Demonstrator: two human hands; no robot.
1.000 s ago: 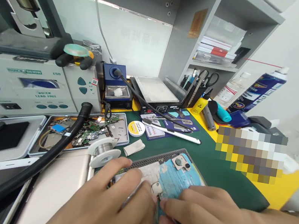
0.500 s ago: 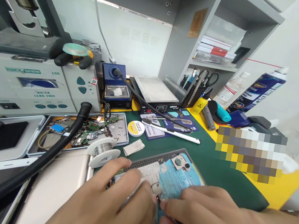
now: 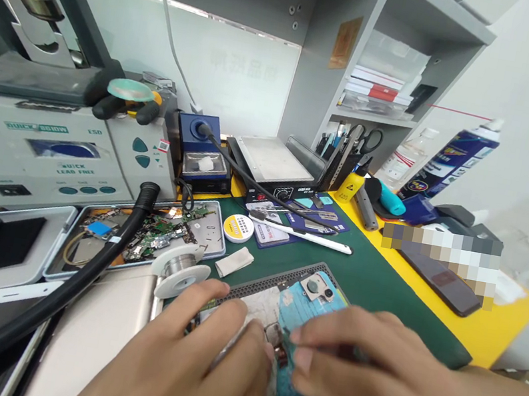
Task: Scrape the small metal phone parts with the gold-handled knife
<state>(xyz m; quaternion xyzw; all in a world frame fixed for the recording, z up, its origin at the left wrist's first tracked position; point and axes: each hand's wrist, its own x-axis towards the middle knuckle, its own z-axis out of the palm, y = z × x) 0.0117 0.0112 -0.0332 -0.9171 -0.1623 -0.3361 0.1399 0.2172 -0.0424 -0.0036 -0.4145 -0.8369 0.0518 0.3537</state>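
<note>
A phone lies opened up in front of me, with a scuffed blue panel (image 3: 309, 384) at the right and a scratched whitish part (image 3: 263, 302) at the left. A camera module (image 3: 318, 287) sits at the blue panel's top. My left hand (image 3: 212, 358) curls over the phone's left side; a thin silvery edge shows between its fingers. My right hand (image 3: 377, 372) hovers over the blue panel, thumb and forefinger close together, slightly blurred. Whether a small piece sits between them I cannot make out. A copper-brown flex piece (image 3: 281, 355) lies between the hands.
A solder spool (image 3: 182, 272) stands beside my left hand. A black hose (image 3: 77, 288) crosses the left side, past a tray of circuit boards (image 3: 219, 227). A white-handled brush (image 3: 323, 241) lies behind the phone, in front of a hot plate (image 3: 271, 157). A dark phone (image 3: 439, 274) rests at right.
My right hand has lifted a little and its fingertips have drawn back from the phone's middle, exposing the copper-brown piece. My left hand stays in place. The view has shifted slightly.
</note>
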